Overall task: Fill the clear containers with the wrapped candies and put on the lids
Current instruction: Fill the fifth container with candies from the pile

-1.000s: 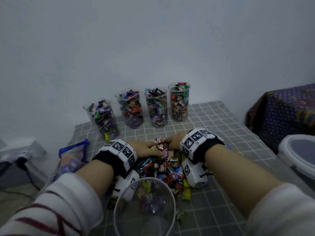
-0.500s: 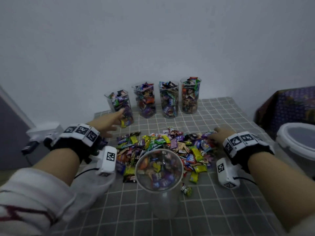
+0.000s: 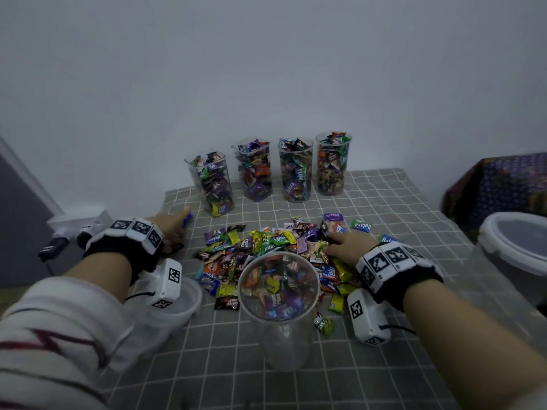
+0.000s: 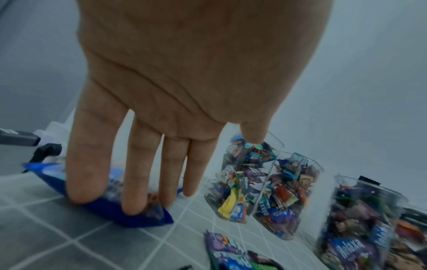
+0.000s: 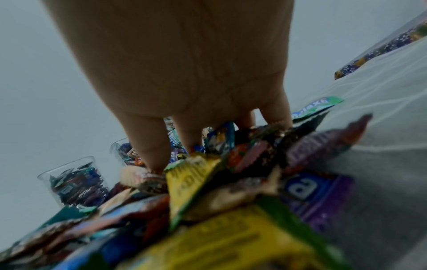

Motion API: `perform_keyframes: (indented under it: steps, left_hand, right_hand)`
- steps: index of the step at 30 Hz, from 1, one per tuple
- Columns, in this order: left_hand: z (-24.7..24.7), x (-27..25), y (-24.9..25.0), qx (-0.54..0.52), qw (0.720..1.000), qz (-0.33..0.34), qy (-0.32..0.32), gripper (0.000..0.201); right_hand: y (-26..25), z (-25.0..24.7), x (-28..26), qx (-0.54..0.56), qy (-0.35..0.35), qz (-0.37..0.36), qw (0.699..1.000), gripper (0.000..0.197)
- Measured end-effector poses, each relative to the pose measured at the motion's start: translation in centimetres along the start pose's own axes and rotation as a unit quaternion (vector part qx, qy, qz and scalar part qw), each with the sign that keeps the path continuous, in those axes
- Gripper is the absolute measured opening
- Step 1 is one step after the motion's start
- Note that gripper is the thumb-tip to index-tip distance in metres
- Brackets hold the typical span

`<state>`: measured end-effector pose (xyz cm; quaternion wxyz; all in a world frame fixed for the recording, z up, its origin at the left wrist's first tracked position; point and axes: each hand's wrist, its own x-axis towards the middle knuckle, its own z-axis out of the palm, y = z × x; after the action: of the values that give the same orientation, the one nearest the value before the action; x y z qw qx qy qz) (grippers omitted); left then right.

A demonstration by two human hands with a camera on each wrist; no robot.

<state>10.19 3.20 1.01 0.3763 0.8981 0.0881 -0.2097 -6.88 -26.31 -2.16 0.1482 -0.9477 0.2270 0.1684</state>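
Left hand [image 3: 170, 223] reached blue candy bag [image 4: 129, 215].

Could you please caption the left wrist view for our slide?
Left hand presses straight fingers on a blue bag beside candy-filled clear containers.

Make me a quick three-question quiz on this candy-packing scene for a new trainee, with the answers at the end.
1. How many filled containers stand in the back row by the wall?
2. True or false: the near container in front of the candy pile already has its lid on.
3. Which does the left hand touch? A) a lid B) the blue bag C) a filled container

Key
1. Four.
2. False; its mouth is open, with only a few candies inside.
3. B; straight fingers press on the bag, while the right hand rests on the pile.
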Motion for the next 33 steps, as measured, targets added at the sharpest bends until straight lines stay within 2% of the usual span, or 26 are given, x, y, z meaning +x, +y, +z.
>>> perform_keyframes:
  steps: [4,9,13,14,16,18,20,23,24,28,33]
  left_hand:
    - [1.0,0.2,-0.2,0.007,0.998,0.008,-0.059,0.064]
    - [4.8,-3.2,1.6,0.169,0.975,0.050,-0.136,0.068]
    - [6.3,-5.3,3.3,0.197,0.943,0.112,-0.243,0.104]
    - [6.6,-5.9,3.5,0.236,0.931,0.126,-0.250,0.105]
    - [7.5,-6.3,3.7,0.314,0.916,0.158,-0.192,0.083]
    - [8.4,-6.7,3.7,0.341,0.906,0.204,-0.143,0.078]
    - [8.8,-6.7,3.2,0.351,0.901,0.232,-0.104,0.074]
    - [8.7,-6.1,2.6,0.360,0.897,0.253,-0.053,0.039]
    - [8.5,-5.9,2.4,0.351,0.900,0.257,-0.038,0.034]
    - [8.2,-6.2,2.1,0.305,0.914,0.269,0.005,0.025]
    - [7.6,-7.2,1.7,0.263,0.923,0.274,0.058,0.027]
  right_hand:
    - [-0.2,0.2,0.0,-0.012,0.002,0.001,1.000,0.060]
    - [-1.2,0.2,-1.0,-0.012,-0.006,-0.013,1.000,0.062]
    - [-2.0,-0.1,-1.5,0.054,-0.017,-0.037,0.998,0.068]
    - [-2.1,-0.3,-1.6,0.068,-0.012,-0.049,0.996,0.071]
    - [-2.2,-0.7,-2.0,0.066,0.000,-0.070,0.995,0.077]
    - [-2.5,-0.9,-2.1,0.020,0.013,-0.087,0.996,0.078]
    - [-2.9,-0.8,-2.2,-0.034,0.024,-0.097,0.994,0.070]
    - [-3.2,-0.9,-2.5,-0.052,0.039,-0.103,0.993,0.053]
    - [-3.3,-1.0,-2.6,-0.055,0.048,-0.108,0.991,0.047]
    - [-3.2,-1.0,-2.9,-0.062,0.065,-0.111,0.990,0.023]
    - [-2.1,-1.0,-3.0,0.018,0.091,-0.102,0.990,0.019]
